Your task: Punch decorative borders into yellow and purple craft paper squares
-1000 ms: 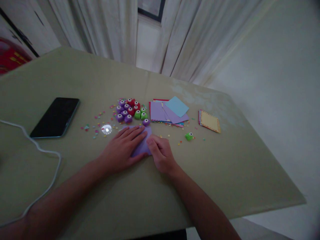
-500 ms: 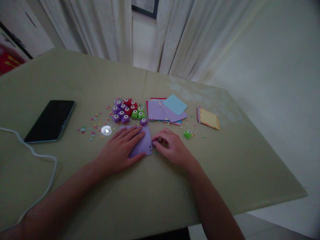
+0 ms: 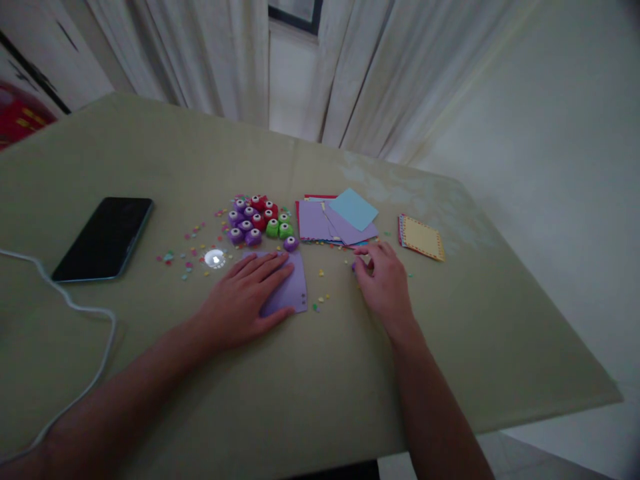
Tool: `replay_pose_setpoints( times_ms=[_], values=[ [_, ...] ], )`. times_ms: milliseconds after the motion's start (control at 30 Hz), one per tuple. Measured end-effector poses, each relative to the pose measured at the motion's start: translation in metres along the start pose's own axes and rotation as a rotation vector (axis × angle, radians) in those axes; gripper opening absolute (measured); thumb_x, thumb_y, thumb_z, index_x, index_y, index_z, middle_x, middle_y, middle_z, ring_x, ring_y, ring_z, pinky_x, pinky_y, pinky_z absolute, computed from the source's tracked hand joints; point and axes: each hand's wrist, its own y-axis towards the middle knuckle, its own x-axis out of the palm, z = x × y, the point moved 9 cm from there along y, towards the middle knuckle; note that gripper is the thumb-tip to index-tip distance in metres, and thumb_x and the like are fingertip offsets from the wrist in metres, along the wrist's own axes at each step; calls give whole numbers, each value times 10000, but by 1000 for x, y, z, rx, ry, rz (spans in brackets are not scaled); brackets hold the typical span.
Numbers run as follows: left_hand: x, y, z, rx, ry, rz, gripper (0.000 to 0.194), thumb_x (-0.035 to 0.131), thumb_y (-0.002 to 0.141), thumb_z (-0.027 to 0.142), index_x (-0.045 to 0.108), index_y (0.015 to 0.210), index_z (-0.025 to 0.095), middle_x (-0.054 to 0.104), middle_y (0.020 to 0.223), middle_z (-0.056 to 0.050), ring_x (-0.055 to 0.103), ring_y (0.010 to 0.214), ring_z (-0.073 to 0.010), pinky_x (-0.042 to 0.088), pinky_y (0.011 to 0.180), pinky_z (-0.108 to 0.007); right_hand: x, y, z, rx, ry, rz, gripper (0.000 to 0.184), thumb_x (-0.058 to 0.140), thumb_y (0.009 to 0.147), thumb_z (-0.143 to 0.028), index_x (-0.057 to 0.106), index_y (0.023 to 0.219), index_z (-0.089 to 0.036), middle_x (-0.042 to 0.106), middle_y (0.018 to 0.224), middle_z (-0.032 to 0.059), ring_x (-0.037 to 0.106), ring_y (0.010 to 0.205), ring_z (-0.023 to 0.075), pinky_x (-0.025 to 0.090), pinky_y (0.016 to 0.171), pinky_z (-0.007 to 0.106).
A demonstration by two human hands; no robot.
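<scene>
Fingers on purple card, blurred yellow markings on red item

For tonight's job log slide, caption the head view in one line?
Left hand flat on a purple card; right hand holding a small purple object near scattered paper bits.

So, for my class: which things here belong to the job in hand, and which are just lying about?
Likely in the job:
purple card, under the left hand
purple punch, mostly hidden, in the right hand
clustered eyed punches
coloured paper pile, probably stock

Seemingly just lying about:
tablet
white cable
paper confetti
</scene>
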Motion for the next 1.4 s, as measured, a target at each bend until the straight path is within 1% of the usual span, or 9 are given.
replay_pose_setpoints(
  times_ms=[133,300,433,533,633,700,833,933,1400],
  values=[
    [-2,2,3,25,-29,16,730,601,1000,692,530,1610,297,491,1707,-84,494,1531,-353,347,1292,-569,13,-9,-36,-152,151,10,193,574,1037,-191,742,1128,-213,729,1099,111,689,1002,259,556,922,403],
    [-4,2,5,45,-27,44,696,618,1013,650,558,1584,256,557,1645,-113,531,1474,-356,395,1254,-566,50,-14,-80,-378,197,-122,356,497,1104,-192,686,1404,-226,705,1368,125,622,1311,267,476,1176,456],
    [-7,2,7,60,-24,42,692,624,1015,620,570,1565,203,579,1612,-143,539,1458,-366,405,1249,-566,80,4,-100,-479,89,-259,481,463,1094,-132,593,1545,-235,611,1559,118,574,1387,262,439,1228,460],
    [-8,2,8,63,-14,33,679,621,1013,619,584,1549,203,576,1615,-145,543,1455,-372,402,1251,-573,97,18,-109,-514,-35,-346,463,471,1062,-69,658,1459,-219,642,1520,116,592,1334,267,459,1195,444],
    [-8,1,6,52,-15,29,684,612,1019,622,571,1565,212,564,1632,-139,532,1472,-363,386,1267,-566,96,22,-102,-468,-107,-375,386,482,1049,-45,727,1311,-185,710,1359,136,624,1257,269,490,1127,407],
    [-7,1,4,28,-10,32,676,597,1028,619,568,1569,214,554,1644,-135,529,1477,-358,384,1268,-567,84,18,-87,-373,-92,-349,408,475,1040,-26,712,1335,-178,723,1302,147,646,1230,262,504,1084,387],
    [-7,1,-4,-66,26,63,672,584,1032,612,565,1571,211,538,1659,-134,517,1488,-369,379,1267,-579,53,-3,-53,-189,52,-279,350,589,1005,-66,721,1314,-164,750,1258,145,706,1109,250,544,1000,378],
    [-7,1,-6,-93,47,76,676,574,1036,606,555,1577,201,536,1661,-133,509,1492,-373,362,1275,-586,45,-15,-41,-136,195,-274,289,650,976,-85,754,1229,-177,778,1157,105,721,945,208,564,913,347],
    [-9,-1,-7,-66,79,101,671,519,1074,610,502,1604,198,544,1641,-134,515,1465,-368,377,1259,-555,68,-21,-45,-13,548,-324,273,767,953,-178,759,1225,-186,773,943,34,674,753,152,533,718,271]
  ],
)
